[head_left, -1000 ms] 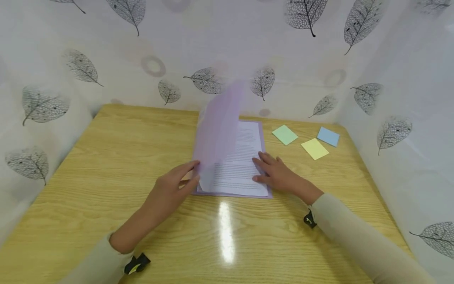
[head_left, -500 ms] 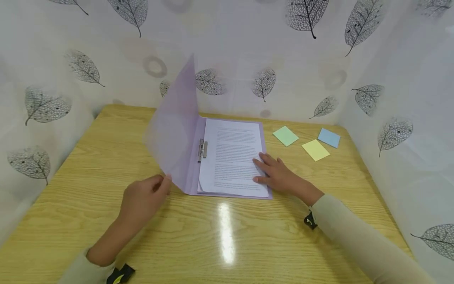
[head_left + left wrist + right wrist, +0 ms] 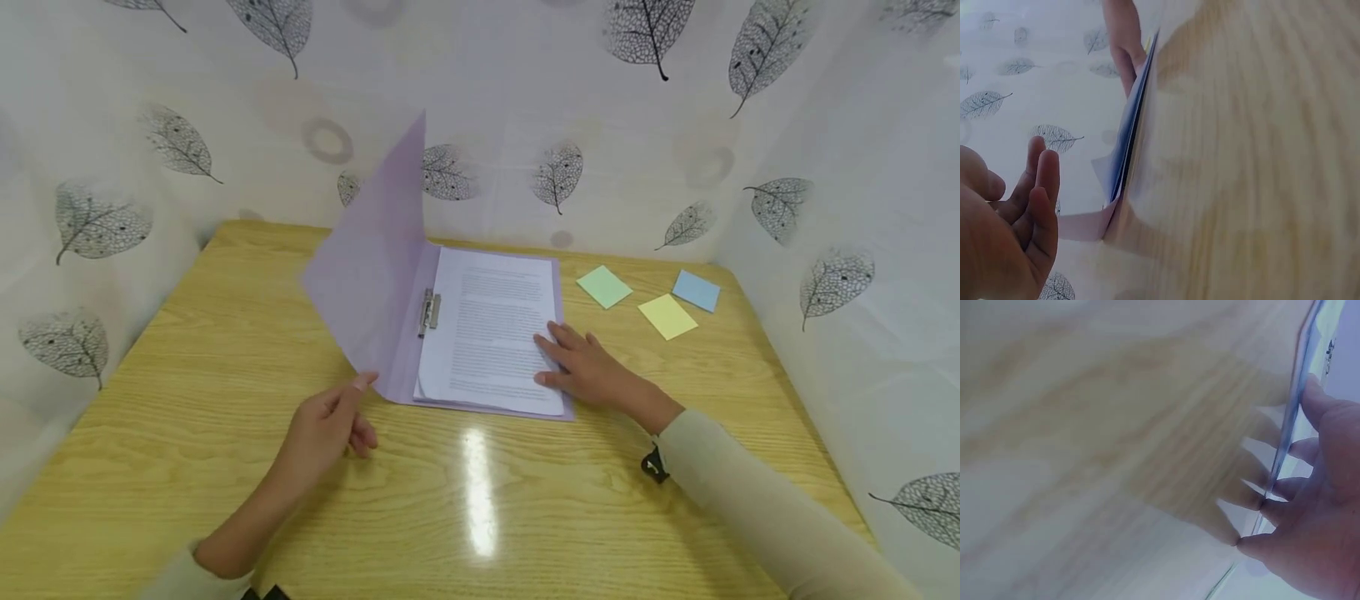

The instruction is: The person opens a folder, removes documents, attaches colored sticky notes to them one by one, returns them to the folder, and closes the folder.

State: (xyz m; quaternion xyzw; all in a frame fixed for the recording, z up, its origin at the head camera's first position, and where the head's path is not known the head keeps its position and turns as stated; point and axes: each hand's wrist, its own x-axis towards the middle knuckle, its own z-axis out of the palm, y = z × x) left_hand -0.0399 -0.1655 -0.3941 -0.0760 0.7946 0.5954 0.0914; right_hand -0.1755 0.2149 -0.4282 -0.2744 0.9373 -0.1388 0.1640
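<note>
A translucent purple folder point(image 3: 567, 333) lies opened on the wooden table, its cover point(image 3: 375, 258) standing tilted up on the left. Inside, a stack of printed sheets point(image 3: 487, 333) sits beside a metal clip point(image 3: 429, 312) on the spine. My left hand point(image 3: 322, 429) is at the cover's lower edge, one fingertip touching or very near it. Its other fingers point(image 3: 1046, 181) are loosely bent and hold nothing in the left wrist view. My right hand point(image 3: 596, 371) rests with spread fingers point(image 3: 1285, 487) on the right edge of the sheets and folder.
Green point(image 3: 603, 287), yellow point(image 3: 667, 317) and blue point(image 3: 696, 290) sticky-note pads lie to the right of the folder. A leaf-patterned white curtain point(image 3: 495, 75) surrounds the wooden table point(image 3: 420, 508) at the back and sides.
The cover swung up and left with my left hand, uncovering the sheets and clip, then tipped slightly back right. My left fingers have loosened from its edge. My right hand stayed put.
</note>
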